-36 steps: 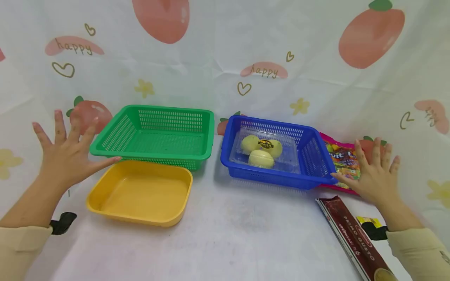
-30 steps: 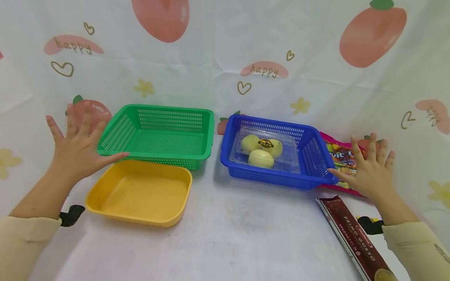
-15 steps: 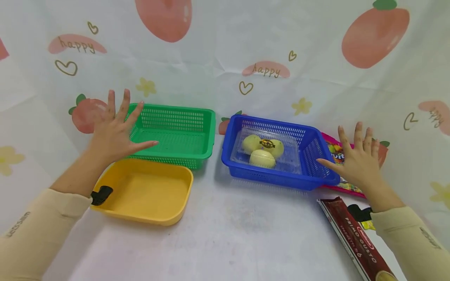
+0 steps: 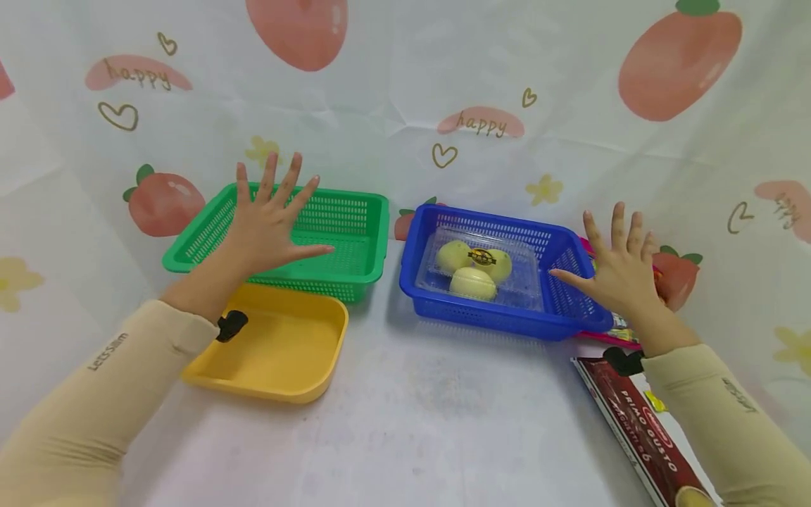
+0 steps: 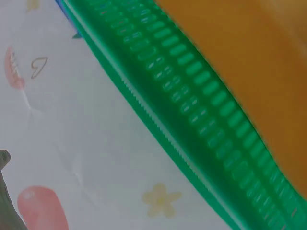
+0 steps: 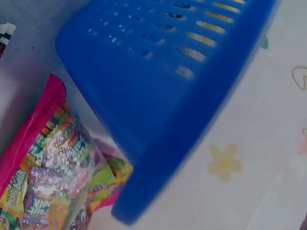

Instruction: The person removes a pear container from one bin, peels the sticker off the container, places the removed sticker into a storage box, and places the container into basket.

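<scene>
My left hand, fingers spread and holding nothing, is in front of the green basket in the head view and covers part of it. Below that basket is a yellow basin, partly behind my left forearm. My right hand, also spread and holding nothing, is by the right end of the blue basket. In this basket lies a clear plastic box with several pale round fruits. The right wrist view shows the blue basket beside a candy bag.
A dark red spaghetti packet lies at the front right, partly beside my right sleeve. Close to it is a small yellow packet. Behind the baskets hangs a white cloth printed with fruit and flowers.
My left hand has moved right and up, from beside the green basket to in front of it. My right hand has moved left and up toward the blue basket. The baskets and basin stay in place.
</scene>
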